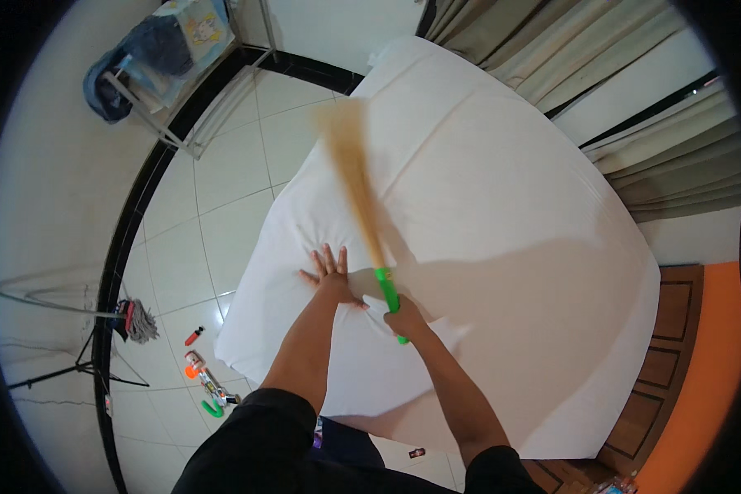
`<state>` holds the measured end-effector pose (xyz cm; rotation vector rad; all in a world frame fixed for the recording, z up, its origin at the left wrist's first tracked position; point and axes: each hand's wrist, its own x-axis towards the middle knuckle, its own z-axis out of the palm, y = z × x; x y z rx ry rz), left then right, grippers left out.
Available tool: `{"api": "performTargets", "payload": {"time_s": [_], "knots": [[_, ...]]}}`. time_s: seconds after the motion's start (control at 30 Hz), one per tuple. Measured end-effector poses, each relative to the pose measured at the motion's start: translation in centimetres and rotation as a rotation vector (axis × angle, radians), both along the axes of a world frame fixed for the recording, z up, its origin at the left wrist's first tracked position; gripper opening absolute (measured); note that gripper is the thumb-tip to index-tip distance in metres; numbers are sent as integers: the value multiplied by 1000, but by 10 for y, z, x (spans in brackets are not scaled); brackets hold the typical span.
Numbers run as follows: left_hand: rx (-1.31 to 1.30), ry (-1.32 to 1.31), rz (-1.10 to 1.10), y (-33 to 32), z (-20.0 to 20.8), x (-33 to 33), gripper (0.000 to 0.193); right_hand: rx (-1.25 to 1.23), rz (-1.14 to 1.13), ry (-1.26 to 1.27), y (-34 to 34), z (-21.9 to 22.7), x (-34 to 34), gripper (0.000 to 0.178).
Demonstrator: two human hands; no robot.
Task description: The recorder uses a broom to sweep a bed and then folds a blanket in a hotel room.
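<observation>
Across the middle lies a bed with a white sheet (pixel 502 189), loosely creased near my hands. My left hand (pixel 331 280) presses flat on the sheet near the bed's left side, its fingers spread. In my right hand (pixel 406 317) is the green handle of a bristle bed broom (pixel 362 193), fingers wrapped round it. The broom points away from me over the bed, its tan bristle tips smeared by motion. Whether the tips touch the sheet I cannot tell.
Left of the bed, a mop (pixel 142 321) leans by the wall. Several small toys (pixel 206 379) lie on the tiled floor. A rack with clothes (pixel 160 49) stands far left. Curtains (pixel 675 140) hang at the right, with a brown wooden door (pixel 663 354) lower down.
</observation>
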<state>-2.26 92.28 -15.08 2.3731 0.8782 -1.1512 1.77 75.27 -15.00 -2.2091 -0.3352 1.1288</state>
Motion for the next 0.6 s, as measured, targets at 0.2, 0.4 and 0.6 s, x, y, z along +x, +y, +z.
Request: {"api": "performTargets", "payload": {"time_s": [0.2,0.4,0.6], "knots": [[74,-336,-42,16,-35,-47,110,73,249,-112,-21,59,-51,36],[298,-838,508,83,-70,-152,59,209,-509,89,-99,49,-125,27],[-123,-660,696,198,-169,-335,43,429,-845,271,-82,39,-205,23]]}}
